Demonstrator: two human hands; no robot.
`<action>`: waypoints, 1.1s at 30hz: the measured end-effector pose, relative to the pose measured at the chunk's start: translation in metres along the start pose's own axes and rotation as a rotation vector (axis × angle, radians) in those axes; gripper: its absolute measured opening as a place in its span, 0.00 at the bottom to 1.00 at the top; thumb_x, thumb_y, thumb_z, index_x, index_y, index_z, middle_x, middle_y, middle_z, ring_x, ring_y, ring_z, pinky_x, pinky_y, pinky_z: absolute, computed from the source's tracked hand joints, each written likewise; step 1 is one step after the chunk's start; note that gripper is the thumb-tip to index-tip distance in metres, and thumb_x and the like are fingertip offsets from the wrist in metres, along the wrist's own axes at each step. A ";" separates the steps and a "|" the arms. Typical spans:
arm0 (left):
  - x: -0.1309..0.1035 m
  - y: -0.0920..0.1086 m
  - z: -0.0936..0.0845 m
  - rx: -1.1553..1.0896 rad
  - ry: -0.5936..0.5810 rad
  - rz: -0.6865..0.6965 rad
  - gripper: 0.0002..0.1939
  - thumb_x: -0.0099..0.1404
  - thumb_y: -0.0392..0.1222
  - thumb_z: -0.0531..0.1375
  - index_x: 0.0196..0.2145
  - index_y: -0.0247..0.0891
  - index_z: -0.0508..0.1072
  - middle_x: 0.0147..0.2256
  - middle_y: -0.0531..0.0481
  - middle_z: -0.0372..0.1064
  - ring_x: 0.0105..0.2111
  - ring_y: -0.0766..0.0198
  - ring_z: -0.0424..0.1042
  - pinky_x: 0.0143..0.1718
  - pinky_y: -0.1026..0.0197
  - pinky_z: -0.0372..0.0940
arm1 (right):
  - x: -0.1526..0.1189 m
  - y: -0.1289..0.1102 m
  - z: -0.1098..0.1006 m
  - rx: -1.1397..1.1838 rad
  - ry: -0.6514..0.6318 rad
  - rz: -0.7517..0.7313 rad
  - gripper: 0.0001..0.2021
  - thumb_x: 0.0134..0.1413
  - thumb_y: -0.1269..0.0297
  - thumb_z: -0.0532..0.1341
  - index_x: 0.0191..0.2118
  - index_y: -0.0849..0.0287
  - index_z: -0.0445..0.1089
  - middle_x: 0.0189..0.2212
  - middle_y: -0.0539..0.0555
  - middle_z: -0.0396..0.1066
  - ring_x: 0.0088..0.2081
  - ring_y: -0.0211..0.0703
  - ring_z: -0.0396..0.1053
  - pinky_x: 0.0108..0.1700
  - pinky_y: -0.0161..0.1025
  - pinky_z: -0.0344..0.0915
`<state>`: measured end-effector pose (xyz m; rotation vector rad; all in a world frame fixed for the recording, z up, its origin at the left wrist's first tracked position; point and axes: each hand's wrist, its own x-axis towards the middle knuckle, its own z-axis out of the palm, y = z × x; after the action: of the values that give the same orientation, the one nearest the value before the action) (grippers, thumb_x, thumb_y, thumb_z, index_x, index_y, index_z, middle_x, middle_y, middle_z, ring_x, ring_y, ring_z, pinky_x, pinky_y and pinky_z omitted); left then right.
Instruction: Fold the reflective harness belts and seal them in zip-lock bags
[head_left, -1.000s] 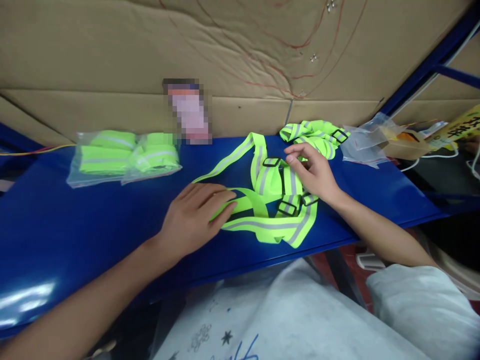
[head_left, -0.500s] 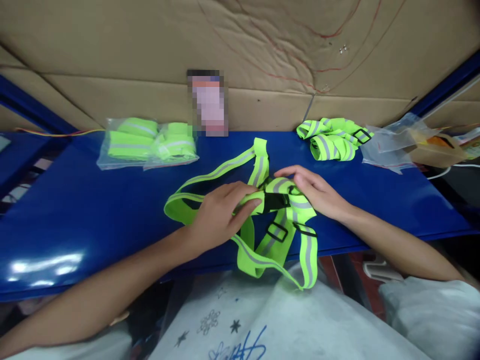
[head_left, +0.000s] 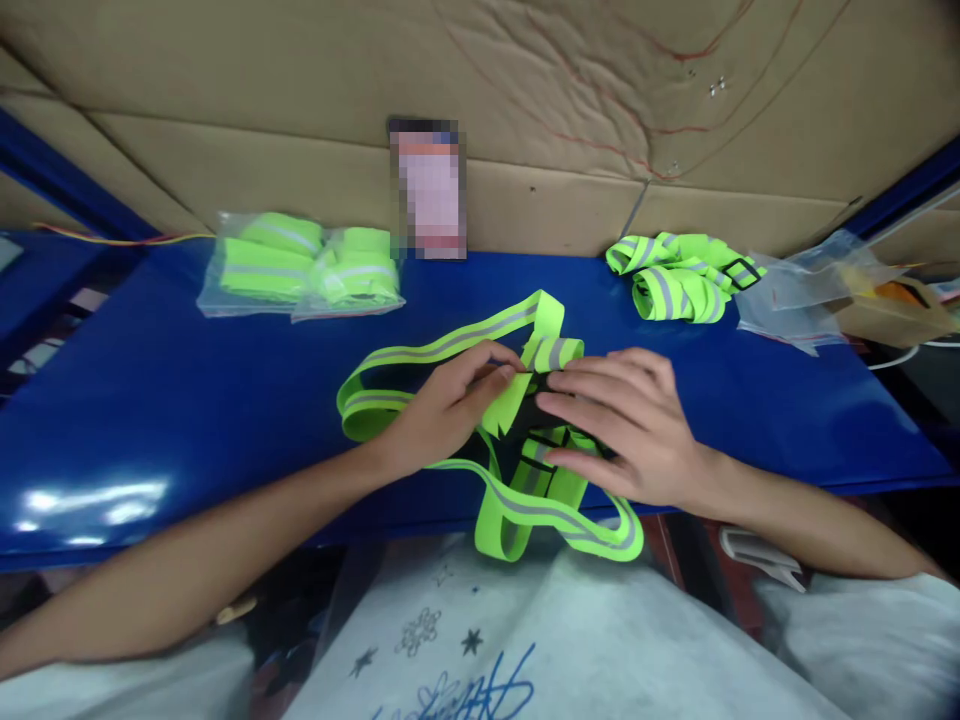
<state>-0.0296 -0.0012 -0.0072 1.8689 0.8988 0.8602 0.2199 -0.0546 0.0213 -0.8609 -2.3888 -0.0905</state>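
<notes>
A neon yellow-green reflective harness with grey stripes lies in loose loops at the blue table's front, part of it hanging over the edge. My left hand is closed on its webbing near the middle, thumb and forefinger pinched together. Over the right side of the harness, my right hand has its fingers stretched out and apart, close to a dark piece at the centre. Whether those fingertips touch the webbing is hard to tell. Black buckles lie partly hidden beneath my right hand.
Two clear bags of folded reflective straps lie at the back left. At the back right are a bundled strap, clear plastic bags and a small cardboard box. A blurred-out phone-shaped item leans on the cardboard wall.
My right hand has turned palm-down and its fingers have spread over the harness, covering the buckles. My left hand has moved slightly, still pinching webbing. The right-hand straps have shifted. The view has tilted slightly.
</notes>
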 end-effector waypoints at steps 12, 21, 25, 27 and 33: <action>-0.007 0.010 -0.012 0.450 0.014 0.131 0.14 0.79 0.45 0.49 0.51 0.39 0.72 0.42 0.50 0.77 0.38 0.65 0.75 0.40 0.62 0.65 | -0.002 0.021 0.009 -0.296 -0.166 0.065 0.34 0.63 0.73 0.56 0.71 0.39 0.59 0.55 0.55 0.72 0.53 0.54 0.68 0.50 0.52 0.59; -0.019 0.006 0.004 0.745 0.089 0.600 0.16 0.70 0.46 0.61 0.54 0.44 0.69 0.63 0.37 0.59 0.66 0.44 0.61 0.62 0.41 0.62 | -0.006 0.016 0.015 -0.374 -0.138 0.055 0.33 0.63 0.73 0.55 0.71 0.42 0.59 0.55 0.56 0.70 0.44 0.53 0.66 0.41 0.50 0.58; -0.016 0.006 0.006 0.846 0.151 0.547 0.17 0.68 0.48 0.64 0.52 0.41 0.70 0.59 0.35 0.64 0.61 0.44 0.67 0.57 0.42 0.65 | -0.006 0.015 0.016 -0.378 -0.104 0.045 0.34 0.61 0.73 0.56 0.72 0.45 0.59 0.54 0.58 0.70 0.44 0.54 0.65 0.41 0.50 0.58; -0.014 0.005 0.006 0.865 0.138 0.555 0.17 0.68 0.48 0.64 0.51 0.39 0.71 0.58 0.34 0.67 0.59 0.44 0.70 0.54 0.44 0.67 | -0.006 0.014 0.017 -0.391 -0.094 0.038 0.34 0.61 0.74 0.56 0.71 0.47 0.59 0.52 0.59 0.71 0.44 0.54 0.65 0.41 0.49 0.59; -0.014 0.005 0.007 0.925 0.083 0.652 0.13 0.68 0.43 0.61 0.47 0.34 0.72 0.52 0.35 0.73 0.50 0.48 0.75 0.48 0.47 0.69 | -0.005 0.009 0.019 -0.482 -0.019 -0.051 0.27 0.65 0.73 0.58 0.67 0.53 0.64 0.49 0.58 0.72 0.43 0.49 0.66 0.41 0.45 0.58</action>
<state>-0.0295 -0.0175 -0.0082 3.0570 0.8000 0.9853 0.2188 -0.0451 0.0013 -1.0128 -2.4439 -0.7033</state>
